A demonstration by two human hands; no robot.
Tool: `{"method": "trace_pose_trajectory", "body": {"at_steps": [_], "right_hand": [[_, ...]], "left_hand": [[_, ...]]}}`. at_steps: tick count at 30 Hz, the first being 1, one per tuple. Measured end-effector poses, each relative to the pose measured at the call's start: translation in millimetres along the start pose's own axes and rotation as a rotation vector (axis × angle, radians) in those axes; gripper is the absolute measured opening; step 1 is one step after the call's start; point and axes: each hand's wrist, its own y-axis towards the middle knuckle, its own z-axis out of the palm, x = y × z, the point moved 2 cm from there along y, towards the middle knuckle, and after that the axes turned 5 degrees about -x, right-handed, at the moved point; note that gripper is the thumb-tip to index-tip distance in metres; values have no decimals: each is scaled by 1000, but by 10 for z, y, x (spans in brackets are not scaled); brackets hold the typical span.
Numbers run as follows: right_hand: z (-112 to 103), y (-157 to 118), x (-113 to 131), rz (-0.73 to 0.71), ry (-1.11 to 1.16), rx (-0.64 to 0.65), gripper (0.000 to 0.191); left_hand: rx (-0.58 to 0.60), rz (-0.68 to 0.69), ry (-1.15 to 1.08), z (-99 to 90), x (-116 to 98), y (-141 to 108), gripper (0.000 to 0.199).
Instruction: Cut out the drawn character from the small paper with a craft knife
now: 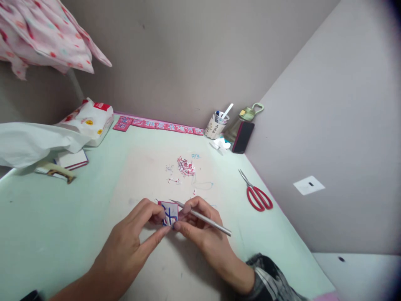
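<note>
Between my two hands is a small square card (pixel 173 207), whitish with a pink edge and dark blue strokes drawn on it. My left hand (pixel 138 232) pinches its left and lower edge between thumb and fingers. At the card's right side, my right hand (pixel 202 223) has its thumb on the lower corner, and a silver craft knife (pixel 208 220) lies across its fingers, the thin tip pointing left over the card's top. Beyond the hands lies a heap of red and white paper scraps (pixel 186 166) on a beige mat (pixel 140 167).
Red scissors (pixel 259 198) lie at the right. Along the back wall runs a row of pink character cards (pixel 159 125). A pen cup (pixel 216 125), a green bottle (pixel 233 130) and a leaning phone (pixel 243 138) stand back right. A tissue pack (pixel 100 119) and a box cutter (pixel 56 172) are left.
</note>
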Motion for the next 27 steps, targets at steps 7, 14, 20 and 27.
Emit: {"method": "trace_pose_trajectory", "body": {"at_steps": [7, 14, 20, 27], "right_hand": [[27, -71, 37, -79, -124, -7, 29], [-7, -132, 15, -284, -380, -24, 14], [17, -193, -80, -601, -648, 11, 10], [40, -146, -70, -313, -375, -36, 13]], "left_hand": [[91, -157, -189, 12, 30, 50, 11], [92, -158, -192, 1, -6, 66, 16], [44, -83, -73, 92, 14, 3, 12], [-126, -19, 26, 99, -66, 17, 13]]}}
